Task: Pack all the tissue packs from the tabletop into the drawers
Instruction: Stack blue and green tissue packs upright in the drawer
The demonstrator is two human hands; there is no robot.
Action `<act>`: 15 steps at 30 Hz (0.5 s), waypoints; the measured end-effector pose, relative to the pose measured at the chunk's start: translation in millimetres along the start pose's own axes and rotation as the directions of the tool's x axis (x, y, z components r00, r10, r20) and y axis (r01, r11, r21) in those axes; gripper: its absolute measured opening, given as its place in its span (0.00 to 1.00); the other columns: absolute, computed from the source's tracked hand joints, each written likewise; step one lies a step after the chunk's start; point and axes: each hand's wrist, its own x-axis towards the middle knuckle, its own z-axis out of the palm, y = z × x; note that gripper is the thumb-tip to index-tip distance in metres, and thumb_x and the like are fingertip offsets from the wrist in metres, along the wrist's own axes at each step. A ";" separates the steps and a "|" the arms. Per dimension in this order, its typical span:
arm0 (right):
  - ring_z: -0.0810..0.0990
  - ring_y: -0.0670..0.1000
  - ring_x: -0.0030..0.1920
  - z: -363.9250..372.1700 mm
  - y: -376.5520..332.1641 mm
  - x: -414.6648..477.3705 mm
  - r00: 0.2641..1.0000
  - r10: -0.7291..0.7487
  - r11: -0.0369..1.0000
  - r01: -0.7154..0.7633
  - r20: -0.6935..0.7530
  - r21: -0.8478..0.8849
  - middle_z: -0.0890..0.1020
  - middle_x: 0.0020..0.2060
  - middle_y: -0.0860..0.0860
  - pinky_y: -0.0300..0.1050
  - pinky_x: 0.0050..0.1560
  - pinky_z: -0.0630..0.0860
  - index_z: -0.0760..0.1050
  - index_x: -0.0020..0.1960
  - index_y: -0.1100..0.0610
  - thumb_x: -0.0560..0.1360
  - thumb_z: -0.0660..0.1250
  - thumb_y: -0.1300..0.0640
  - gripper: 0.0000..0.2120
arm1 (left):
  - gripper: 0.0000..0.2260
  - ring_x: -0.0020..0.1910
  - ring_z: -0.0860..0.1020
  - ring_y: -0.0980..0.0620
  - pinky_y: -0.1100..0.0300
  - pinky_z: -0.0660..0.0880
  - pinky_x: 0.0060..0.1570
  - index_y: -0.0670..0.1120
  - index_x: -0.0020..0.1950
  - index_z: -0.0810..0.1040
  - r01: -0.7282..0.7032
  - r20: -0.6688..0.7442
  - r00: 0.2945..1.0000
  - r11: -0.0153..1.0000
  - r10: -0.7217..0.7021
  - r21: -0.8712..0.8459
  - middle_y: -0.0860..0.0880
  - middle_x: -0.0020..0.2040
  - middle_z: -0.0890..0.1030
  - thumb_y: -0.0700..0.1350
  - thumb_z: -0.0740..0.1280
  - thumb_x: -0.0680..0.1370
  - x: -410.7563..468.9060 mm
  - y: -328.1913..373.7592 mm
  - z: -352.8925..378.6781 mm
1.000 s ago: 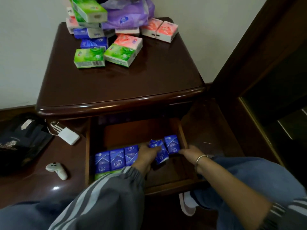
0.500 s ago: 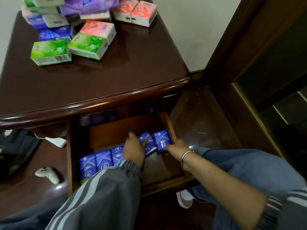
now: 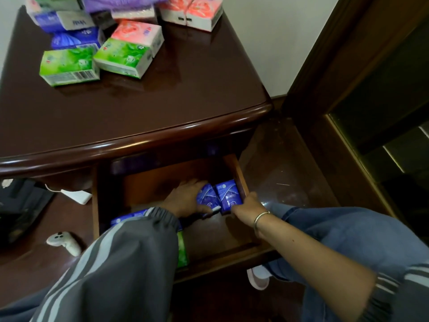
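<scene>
The open drawer (image 3: 232, 248) under the dark wooden tabletop (image 3: 144, 108) holds a row of blue tissue packs (image 3: 228, 197) along its back. My left hand (image 3: 185, 197) grips the second pack from the right, fingers over its top and thumb at its lower edge. My right hand (image 3: 247, 205) holds the rightmost pack at the drawer's right wall. My grey striped sleeve hides the left part of the row; a green pack (image 3: 182, 251) shows below it. A pile of green, pink, blue and purple tissue packs (image 3: 120, 55) lies at the tabletop's back left.
Two pink packs (image 3: 191, 12) sit at the tabletop's back edge. Left of the drawer on a low surface lie a white charger (image 3: 77, 197), a white controller (image 3: 63, 242) and a dark bag (image 3: 21, 210). A wooden door frame (image 3: 348, 66) stands to the right.
The view has moved closer and leftward. My left hand slid right onto the second blue pack and now grips it; my right hand stays at the rightmost pack.
</scene>
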 end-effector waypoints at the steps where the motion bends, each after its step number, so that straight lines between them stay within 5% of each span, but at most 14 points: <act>1: 0.74 0.58 0.60 0.0 0.3 0.3 1.000 -0.002 1.000 0.002 0.005 -0.017 0.72 0.61 0.59 0.49 0.58 0.74 0.59 0.66 0.60 0.73 0.66 0.59 0.26 | 0.44 0.72 0.60 0.44 0.49 0.61 0.70 0.52 0.76 0.57 -0.005 0.052 0.999 0.999 0.003 0.035 0.48 0.74 0.62 0.61 0.74 0.66 1.0 -2.1 -0.3; 6: 0.74 0.57 0.59 -0.2 1.6 2.2 1.000 -0.014 0.998 0.016 0.025 -0.068 0.71 0.61 0.58 0.50 0.58 0.74 0.59 0.64 0.59 0.71 0.68 0.58 0.26 | 0.48 0.72 0.62 0.45 0.53 0.62 0.69 0.52 0.77 0.51 -0.048 0.117 0.992 0.997 0.041 0.065 0.47 0.75 0.61 0.57 0.76 0.66 7.7 -3.2 0.1; 10: 0.75 0.58 0.59 1.5 2.6 2.3 1.000 -0.023 0.995 0.023 0.008 -0.094 0.72 0.61 0.59 0.51 0.58 0.75 0.59 0.62 0.59 0.71 0.68 0.57 0.26 | 0.51 0.75 0.56 0.45 0.56 0.58 0.72 0.51 0.78 0.44 -0.096 0.137 0.986 0.995 0.093 0.015 0.45 0.78 0.50 0.55 0.76 0.68 8.8 -2.6 -10.7; 15: 0.75 0.58 0.60 2.0 2.0 2.2 1.000 -0.023 0.995 0.025 0.020 -0.100 0.71 0.62 0.59 0.51 0.58 0.75 0.59 0.63 0.60 0.71 0.68 0.56 0.26 | 0.57 0.75 0.55 0.40 0.57 0.66 0.65 0.50 0.77 0.35 0.124 0.179 0.979 0.979 -0.094 -0.164 0.41 0.78 0.42 0.41 0.78 0.65 -1.4 1.3 -12.6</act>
